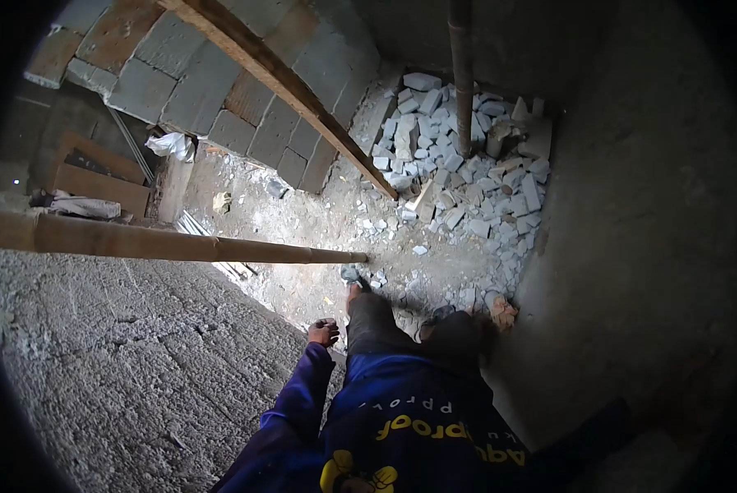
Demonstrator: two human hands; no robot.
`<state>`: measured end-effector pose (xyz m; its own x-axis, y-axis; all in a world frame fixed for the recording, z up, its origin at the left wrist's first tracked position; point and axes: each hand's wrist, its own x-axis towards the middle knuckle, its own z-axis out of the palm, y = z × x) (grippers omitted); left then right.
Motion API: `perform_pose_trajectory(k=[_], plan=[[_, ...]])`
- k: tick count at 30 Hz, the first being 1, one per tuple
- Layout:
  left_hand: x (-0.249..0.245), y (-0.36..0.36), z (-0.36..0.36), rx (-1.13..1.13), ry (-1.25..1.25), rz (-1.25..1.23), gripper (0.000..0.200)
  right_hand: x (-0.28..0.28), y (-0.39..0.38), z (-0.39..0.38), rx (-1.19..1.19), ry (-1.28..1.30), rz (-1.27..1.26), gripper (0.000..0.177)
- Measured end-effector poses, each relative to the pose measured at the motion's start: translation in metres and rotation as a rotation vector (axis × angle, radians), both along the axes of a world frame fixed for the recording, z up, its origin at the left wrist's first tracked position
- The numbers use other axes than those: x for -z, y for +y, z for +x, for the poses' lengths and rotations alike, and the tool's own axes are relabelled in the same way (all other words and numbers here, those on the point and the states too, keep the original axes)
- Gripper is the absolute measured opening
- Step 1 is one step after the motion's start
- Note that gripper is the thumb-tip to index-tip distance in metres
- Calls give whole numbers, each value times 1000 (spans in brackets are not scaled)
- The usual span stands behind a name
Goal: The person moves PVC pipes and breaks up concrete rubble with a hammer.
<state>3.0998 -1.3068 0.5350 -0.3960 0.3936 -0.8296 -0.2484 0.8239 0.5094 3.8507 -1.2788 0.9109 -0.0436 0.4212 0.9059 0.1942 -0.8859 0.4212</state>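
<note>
Beside my left leg, my left hand [325,332] hangs low with its fingers curled in. Whether anything lies inside those fingers is hidden. The rough grey plastered surface [163,361] spreads to the left of that hand. My right arm [586,431] reaches out to the right into deep shadow. Toward the dark wall [631,246], my right hand [685,398] is only dimly visible, and its fingers cannot be made out. One foot [353,283] stands on the dusty floor [302,287] near the base of a bamboo pole [179,246].
A heap of broken pale blocks [442,164] fills the corner ahead, with an upright pole [461,74] in it. A wooden beam [286,94] slants down before a block wall [187,82]. Thin rods [220,255] and a white bag [171,146] lie left.
</note>
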Motion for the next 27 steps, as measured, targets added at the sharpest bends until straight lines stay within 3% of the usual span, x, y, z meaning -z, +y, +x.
perform_pose_trajectory(k=[4, 11, 16, 19, 27], plan=[[-17, -24, -21, -121, -100, -69, 8, -3, -2, 10, -54, -53, -15, 63], [-10, -80, -31, -89, -19, -199, 30, 1, -12, 26, -126, -135, -74, 61], [-17, -59, -8, -93, -74, -156, 40, 1, -21, 36, -180, -192, -102, 60], [-25, -37, 8, -17, -35, -56, 9, 1, -24, 35, -225, -226, -113, 60], [-12, -26, 26, 3, -102, -29, 9, -11, 16, -18, -211, -142, 1, 50]])
